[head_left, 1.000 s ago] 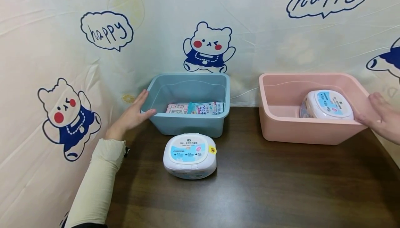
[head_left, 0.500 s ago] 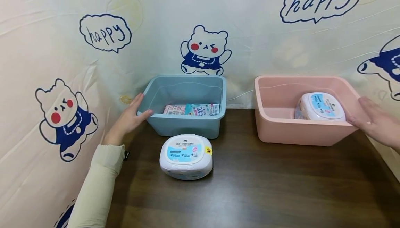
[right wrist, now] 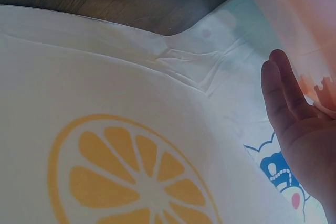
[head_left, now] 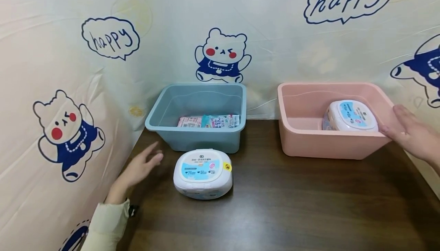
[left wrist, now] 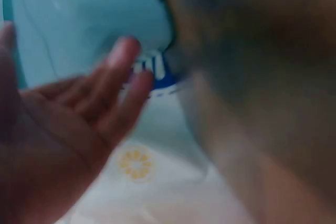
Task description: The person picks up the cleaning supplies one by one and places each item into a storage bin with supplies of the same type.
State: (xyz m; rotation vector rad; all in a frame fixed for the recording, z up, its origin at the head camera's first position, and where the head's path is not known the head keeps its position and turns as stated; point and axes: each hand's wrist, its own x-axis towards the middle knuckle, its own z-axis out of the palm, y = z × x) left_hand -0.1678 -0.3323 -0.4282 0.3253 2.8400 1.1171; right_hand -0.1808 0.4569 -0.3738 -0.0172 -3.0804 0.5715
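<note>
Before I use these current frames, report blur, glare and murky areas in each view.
Head: mostly sharp, with a pale glare patch on the brown table; left wrist: dim, the left hand blurred and the right half dark and smeared; right wrist: the right hand shaded, the pink bin hazy and washed out.

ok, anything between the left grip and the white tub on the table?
Nothing visible: the head view shows only bare tabletop between the left grip and the white tub. The blue bin stands behind the tub, off that line.
</note>
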